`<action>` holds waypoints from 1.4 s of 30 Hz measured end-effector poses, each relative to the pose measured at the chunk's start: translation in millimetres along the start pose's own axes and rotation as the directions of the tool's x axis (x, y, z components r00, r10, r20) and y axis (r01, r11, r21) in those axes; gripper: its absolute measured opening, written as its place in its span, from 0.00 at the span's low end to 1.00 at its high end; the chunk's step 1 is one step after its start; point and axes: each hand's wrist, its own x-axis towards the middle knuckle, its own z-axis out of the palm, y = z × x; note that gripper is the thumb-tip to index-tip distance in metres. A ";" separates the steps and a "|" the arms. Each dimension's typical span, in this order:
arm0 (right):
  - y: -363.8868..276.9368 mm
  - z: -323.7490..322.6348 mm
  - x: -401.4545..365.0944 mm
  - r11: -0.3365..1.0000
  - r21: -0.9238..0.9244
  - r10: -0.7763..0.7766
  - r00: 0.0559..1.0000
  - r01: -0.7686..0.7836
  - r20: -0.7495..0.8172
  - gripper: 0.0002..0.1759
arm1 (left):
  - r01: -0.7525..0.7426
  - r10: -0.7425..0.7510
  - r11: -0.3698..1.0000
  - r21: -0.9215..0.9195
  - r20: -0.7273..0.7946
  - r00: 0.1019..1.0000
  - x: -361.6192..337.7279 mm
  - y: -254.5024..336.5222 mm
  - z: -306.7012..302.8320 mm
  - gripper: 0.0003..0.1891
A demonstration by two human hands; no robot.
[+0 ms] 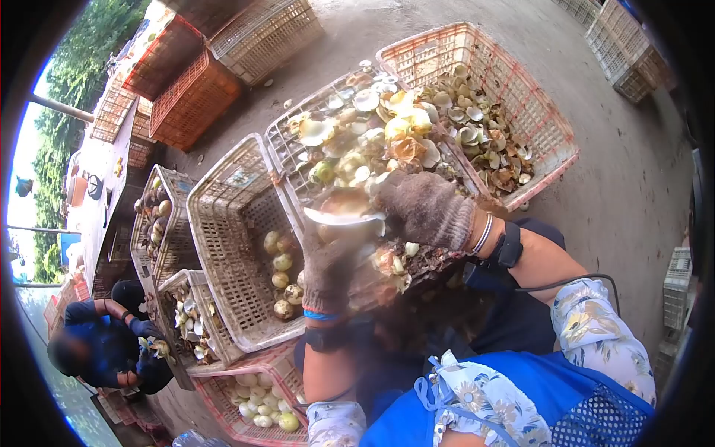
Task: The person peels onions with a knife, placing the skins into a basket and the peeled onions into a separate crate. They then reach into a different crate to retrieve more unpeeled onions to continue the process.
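My right hand, in a dirty knitted glove, is closed around a knife whose curved, shiny blade points left. Facing it, my gloved left hand is smeared by motion; its fingers appear closed on a blurred, brownish-pink onion at the blade. Both hands are over the near end of a crate-like rack heaped with onion skins and cut pieces. Several onions lie in the deep plastic crate left of my left hand.
A crate of onion scraps stands at the far right of the heap. Below left, a pink crate holds pale peeled onions. Another person works at left beside smaller crates. Stacked orange crates stand behind. A cable crosses my right forearm.
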 end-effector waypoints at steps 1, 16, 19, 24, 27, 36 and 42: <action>-0.3 0.5 0.3 0.999 -0.052 0.008 0.997 -0.005 0.071 0.13 | 0.333 -0.319 0.832 -0.443 0.106 0.942 -1.8 -0.1 0.5 0.26; 16.6 6.6 4.3 0.922 0.155 0.364 0.930 -0.354 -0.039 0.17 | 0.141 -0.147 0.787 -0.601 0.039 0.988 -0.2 -29.9 -11.3 0.35; 4.9 13.0 0.1 0.850 0.376 0.350 0.929 -0.369 0.122 0.21 | 0.233 -0.309 0.721 -0.652 -0.003 0.951 1.0 10.2 -11.3 0.35; -23.5 3.7 -5.8 0.681 0.608 0.292 0.913 -0.408 0.287 0.19 | 0.184 -0.158 -0.135 -0.974 0.205 0.966 2.6 -37.4 -20.0 0.36; -29.0 3.6 -8.6 0.722 0.628 0.184 0.956 -0.290 0.230 0.19 | 0.248 -0.092 -0.315 -0.916 0.289 0.953 0.4 -46.1 -19.1 0.37; -29.8 21.3 -13.3 0.743 0.604 0.189 0.956 -0.287 0.223 0.14 | 0.120 -0.140 0.914 -0.388 -0.026 0.990 2.2 -53.2 -9.3 0.36; -32.9 42.6 -20.0 0.601 0.683 0.295 0.909 -0.415 0.293 0.17 | 0.217 -0.219 0.901 -0.376 0.038 0.975 -3.5 -35.5 -1.5 0.35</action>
